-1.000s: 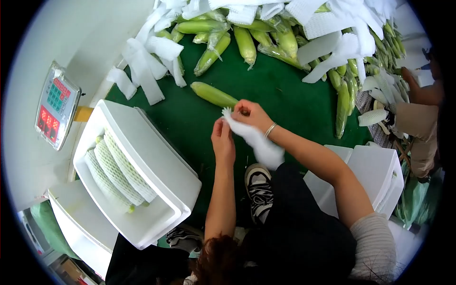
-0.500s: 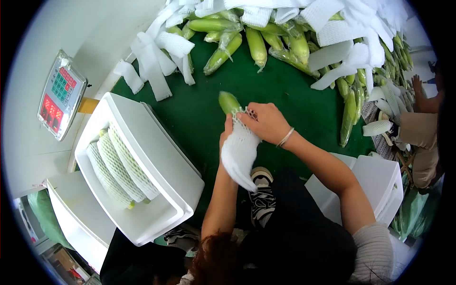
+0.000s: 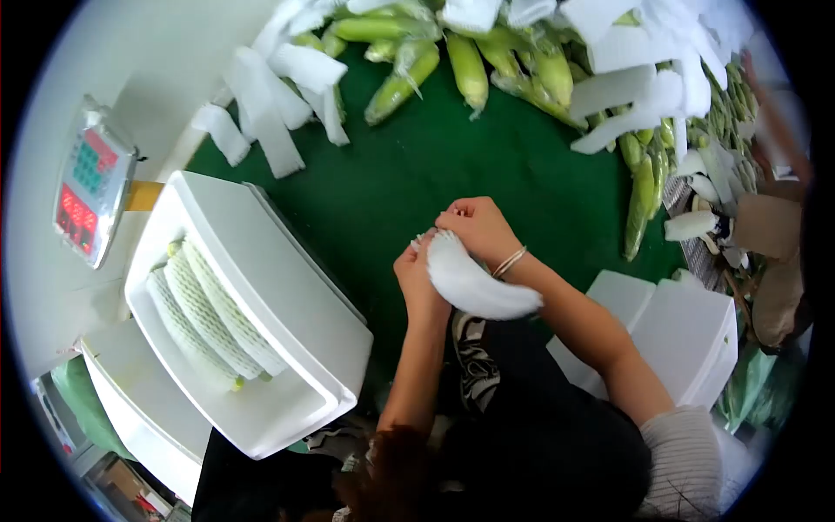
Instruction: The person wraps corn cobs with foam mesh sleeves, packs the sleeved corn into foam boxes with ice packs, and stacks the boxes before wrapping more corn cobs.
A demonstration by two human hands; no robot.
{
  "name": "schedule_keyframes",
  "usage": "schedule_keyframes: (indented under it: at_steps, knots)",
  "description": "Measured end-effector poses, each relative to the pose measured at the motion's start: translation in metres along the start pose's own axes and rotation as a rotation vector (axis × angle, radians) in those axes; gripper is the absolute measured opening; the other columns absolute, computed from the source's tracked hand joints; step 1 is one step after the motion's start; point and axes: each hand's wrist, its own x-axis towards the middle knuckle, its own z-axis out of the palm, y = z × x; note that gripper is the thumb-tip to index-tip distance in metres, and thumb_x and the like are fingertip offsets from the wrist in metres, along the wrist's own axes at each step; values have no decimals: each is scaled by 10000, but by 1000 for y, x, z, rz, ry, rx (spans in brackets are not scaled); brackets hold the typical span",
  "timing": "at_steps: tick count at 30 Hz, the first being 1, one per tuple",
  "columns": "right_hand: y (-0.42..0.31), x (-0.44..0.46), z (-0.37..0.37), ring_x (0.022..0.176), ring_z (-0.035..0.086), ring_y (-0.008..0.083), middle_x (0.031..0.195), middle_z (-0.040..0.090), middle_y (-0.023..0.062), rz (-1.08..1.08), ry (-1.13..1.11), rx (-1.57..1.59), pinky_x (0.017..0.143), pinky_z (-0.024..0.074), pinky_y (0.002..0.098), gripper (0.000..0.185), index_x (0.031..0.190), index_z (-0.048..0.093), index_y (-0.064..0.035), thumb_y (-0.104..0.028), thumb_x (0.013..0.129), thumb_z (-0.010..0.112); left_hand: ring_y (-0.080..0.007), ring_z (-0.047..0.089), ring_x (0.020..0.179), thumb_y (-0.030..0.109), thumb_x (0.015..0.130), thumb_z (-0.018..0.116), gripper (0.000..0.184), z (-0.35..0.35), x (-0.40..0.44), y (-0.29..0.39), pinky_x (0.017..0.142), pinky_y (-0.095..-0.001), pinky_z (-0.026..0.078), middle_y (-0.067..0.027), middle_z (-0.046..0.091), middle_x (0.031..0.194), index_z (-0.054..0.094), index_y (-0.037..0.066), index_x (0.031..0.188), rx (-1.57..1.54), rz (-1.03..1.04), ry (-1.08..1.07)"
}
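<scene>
Pinching one white sleeve (image 3: 477,285), left hand (image 3: 422,283), right hand (image 3: 484,231); three netted cobs (image 3: 207,313) in one box (image 3: 283,274).

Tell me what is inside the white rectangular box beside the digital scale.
Three long green vegetables in white foam-net sleeves lie side by side in the box; green ends poke out. Their undersides and the floor beneath are hidden.

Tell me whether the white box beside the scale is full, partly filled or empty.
Partly filled, and open on top: three net-sleeved ears lie in the white box, with bare white interior at its near end.
</scene>
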Motion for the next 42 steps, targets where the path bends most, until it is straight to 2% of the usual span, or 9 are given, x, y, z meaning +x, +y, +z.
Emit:
schedule_keyframes:
  at_steps: [9, 16, 19, 21, 25, 28, 32, 38, 42]
  knots:
    - [8, -34, 0, 519, 438, 46, 551, 503, -18, -92, 67, 175, 471, 338, 227, 172, 673, 570, 1, -132, 766, 625, -18, 350, 548, 135, 879, 567, 305, -9, -9, -7, 471, -207, 277, 48, 451, 586, 478, 16, 612, 455, 288, -7]
    - [213, 72, -13, 672, 624, 185, 784, 633, 53, -296, 273, 327, 609, 504, 327, 153, 841, 625, -59, -200, 788, 607, -144, 487, 632, 235, 887, 555, 283, -33, 69, -54, 613, -297, 403, -62, 548, 660, 568, -17, 760, 832, 470, 147]
    - [177, 44, -11, 722, 643, 222, 875, 650, 77, 106, 192, 519, 580, 514, 367, 224, 914, 621, -84, -280, 804, 612, -199, 555, 750, 253, 895, 539, 273, -54, 68, -63, 686, -315, 428, -118, 610, 834, 597, -13, 875, 925, 742, 63]
    - [143, 21, -4, 724, 650, 235, 875, 656, 100, 421, 27, 636, 559, 515, 387, 275, 952, 620, -81, -318, 816, 595, -229, 579, 873, 317, 858, 574, 405, -55, 76, -60, 770, -339, 442, -174, 607, 985, 555, -42, 1044, 471, 40, -99]
    - [46, -52, -7, 682, 642, 216, 862, 670, 81, 733, -294, 162, 587, 520, 386, 316, 971, 595, -52, -335, 869, 498, -245, 578, 930, 262, 684, 726, 672, -26, 9, -2, 826, -334, 452, -182, 577, 1056, 441, -68, 1195, 954, 210, -324]
    - [-34, -92, -29, 599, 611, 296, 606, 592, 110, -260, -545, -1025, 576, 487, 413, 204, 801, 606, -26, -210, 779, 519, -215, 574, 907, 205, 679, 715, 654, -29, -21, 37, 764, -315, 470, -143, 585, 1034, 441, -52, 1214, 882, 165, -410]
    - [-151, -151, -22, 1077, 458, 336, 1216, 452, 150, -1188, -228, -1499, 905, 365, 439, 673, 1245, 429, -50, -55, 604, 636, -196, 567, 898, 194, 670, 697, 627, -5, -92, 98, 773, -307, 466, -137, 581, 1041, 468, -53, 1198, 802, 77, -579]
    - [-217, -191, -3, 867, 570, 338, 959, 574, 144, -1211, -248, -1443, 744, 443, 412, 641, 1127, 450, -48, -95, 545, 713, -229, 557, 1009, 398, 812, 632, 625, -5, -148, 200, 862, -327, 452, -194, 550, 1150, 462, -38, 1225, 1222, 665, -602]
    - [-250, -203, 62, 850, 580, 363, 915, 584, 193, -676, -507, -1510, 719, 461, 408, 545, 1062, 467, -33, -185, 593, 702, -246, 619, 771, 262, 828, 618, 314, -62, -156, 329, 720, -315, 490, -167, 641, 831, 591, -17, 970, 1716, 743, -329]
